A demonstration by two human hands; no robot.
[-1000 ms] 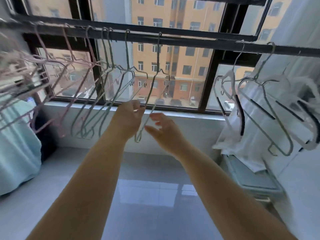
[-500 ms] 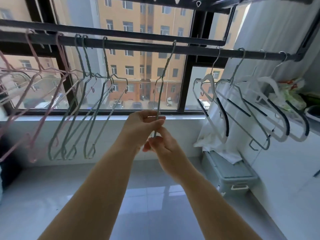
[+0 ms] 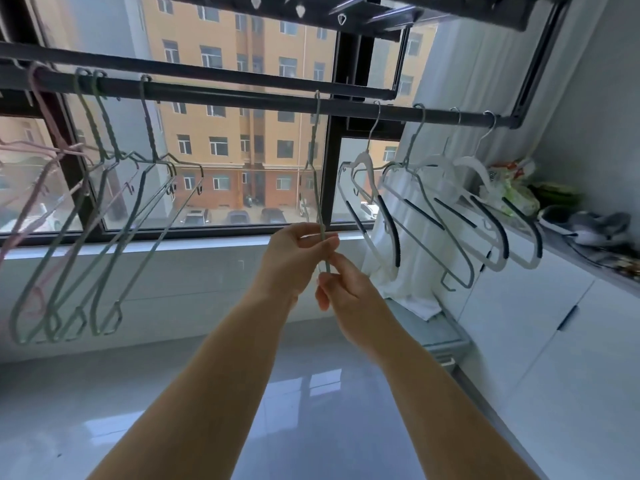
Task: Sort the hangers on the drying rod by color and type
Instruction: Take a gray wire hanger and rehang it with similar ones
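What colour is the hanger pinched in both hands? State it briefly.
The hanger is pale grey-green, seen edge-on; the head view shows it best.

Pink hangers (image 3: 41, 161) run off the left edge, blurred. Green hanger (image 3: 313, 174), edge-on: lower end hidden in the grip of the right hand (image 3: 349, 296). Clutter (image 3: 512, 188) on the table (image 3: 561, 242) indistinct.

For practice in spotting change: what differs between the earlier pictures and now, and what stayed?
The right hand, open a second ago, now pinches the lone green hanger below the left hand. That hanger slid right along the rod, from the green group towards the white hangers. Both groups stayed put.
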